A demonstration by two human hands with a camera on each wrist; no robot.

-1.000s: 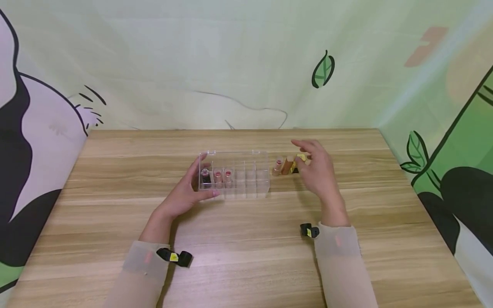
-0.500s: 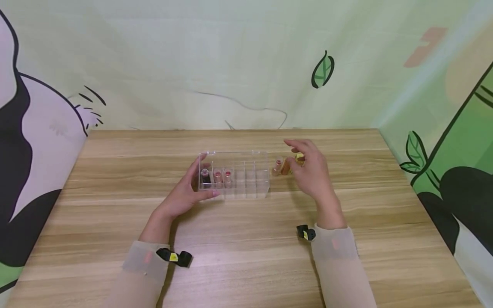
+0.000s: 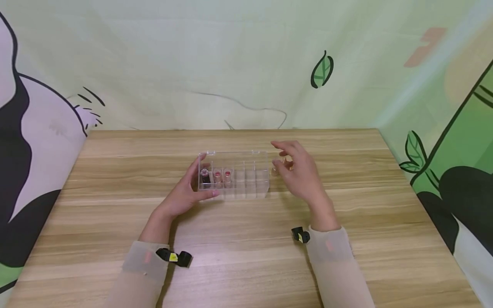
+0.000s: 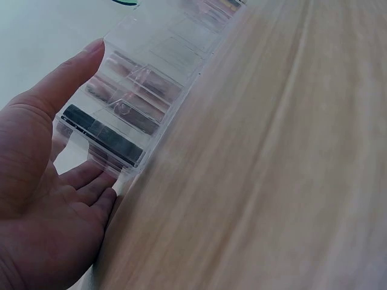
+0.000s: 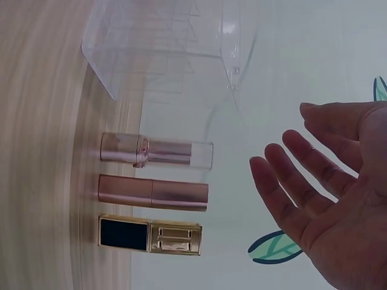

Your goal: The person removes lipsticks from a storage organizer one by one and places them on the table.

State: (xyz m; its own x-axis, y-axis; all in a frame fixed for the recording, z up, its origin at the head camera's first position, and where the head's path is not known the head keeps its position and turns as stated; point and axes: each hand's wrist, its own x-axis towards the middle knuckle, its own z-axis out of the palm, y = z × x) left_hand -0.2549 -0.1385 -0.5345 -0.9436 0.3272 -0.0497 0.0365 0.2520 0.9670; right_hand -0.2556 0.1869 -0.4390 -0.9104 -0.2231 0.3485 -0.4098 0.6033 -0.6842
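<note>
Lipstick (image 5: 150, 235), gold-black, hidden in head view, plain from right wrist.

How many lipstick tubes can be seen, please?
6. Inside the clear box: a black tube, a pink tube and a second pink tube. Standing beside it: a clear-capped tube, a copper tube, a gold-and-black tube. Others may be hidden.

A wooden table (image 3: 239, 265) bears a case (image 3: 251, 185). Right of the case stand a pink lipstick (image 5: 156, 152), nearest it, then a copper tube (image 5: 153, 193), then a gold tube (image 5: 151, 235).
</note>
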